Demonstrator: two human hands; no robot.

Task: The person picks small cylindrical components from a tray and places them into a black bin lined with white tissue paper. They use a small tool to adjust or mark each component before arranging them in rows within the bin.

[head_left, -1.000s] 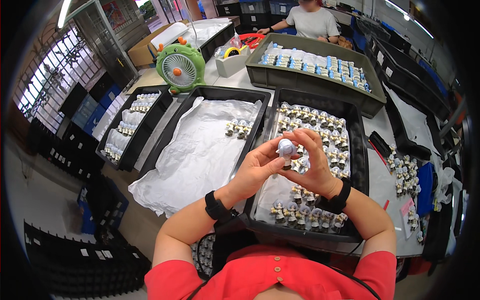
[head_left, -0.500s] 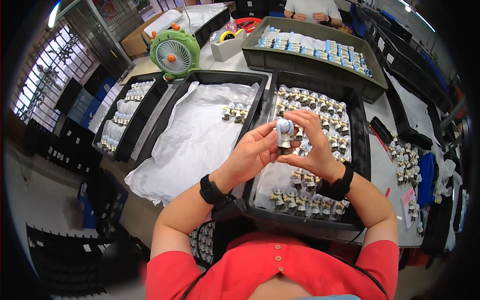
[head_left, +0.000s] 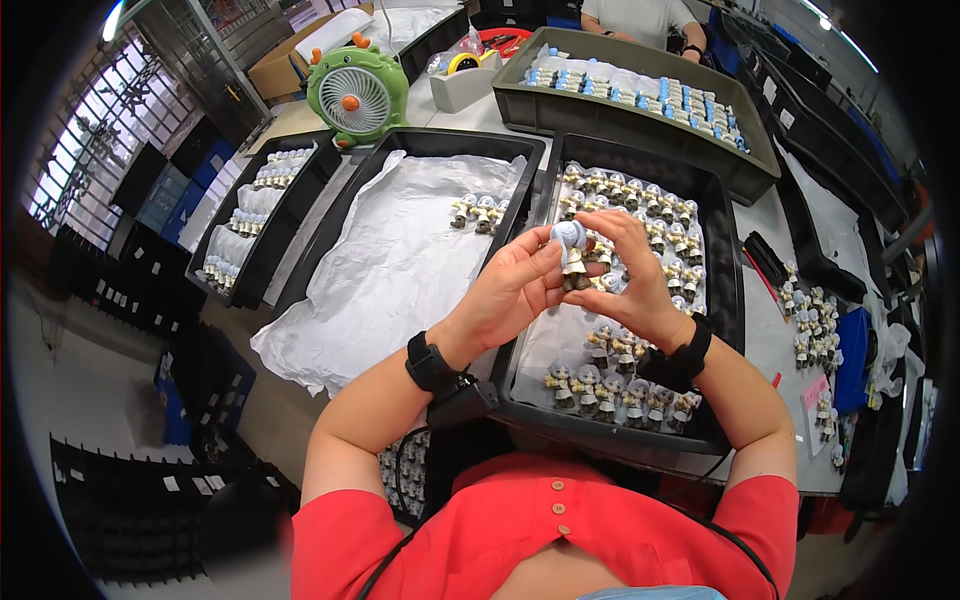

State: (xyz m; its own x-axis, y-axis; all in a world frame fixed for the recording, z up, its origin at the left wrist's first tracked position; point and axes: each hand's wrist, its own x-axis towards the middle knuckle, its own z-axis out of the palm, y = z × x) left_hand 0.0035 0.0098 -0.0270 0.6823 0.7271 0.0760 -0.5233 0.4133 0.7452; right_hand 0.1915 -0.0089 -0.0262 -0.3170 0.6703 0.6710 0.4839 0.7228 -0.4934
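Note:
Between both hands, above the right-hand black tray (head_left: 734, 330), is a small figurine (head_left: 571, 258) with pale blue hair, a white outfit and dark feet. It leans slightly, head up. My left hand (head_left: 512, 288) pinches it from the left side, thumb against its body. Curved round its other side is my right hand (head_left: 640, 285), fingertips by the head and thumb by the feet. Rows of similar figurines (head_left: 608, 395) stand on white paper in the tray below, partly hidden by my hands. Three more figurines (head_left: 478, 212) lie together on the paper of the middle tray (head_left: 392, 140).
A narrow black tray (head_left: 318, 180) with figurine rows is at left, behind it a green fan (head_left: 358, 95). A large olive bin (head_left: 630, 112) stands at the back, near another person (head_left: 640, 20). Loose figurines (head_left: 815, 325) lie on the table at right.
The figurine has tilted and turned a little in my hands, which have shifted slightly up. The whole view has moved slightly. The person at the back has moved an arm.

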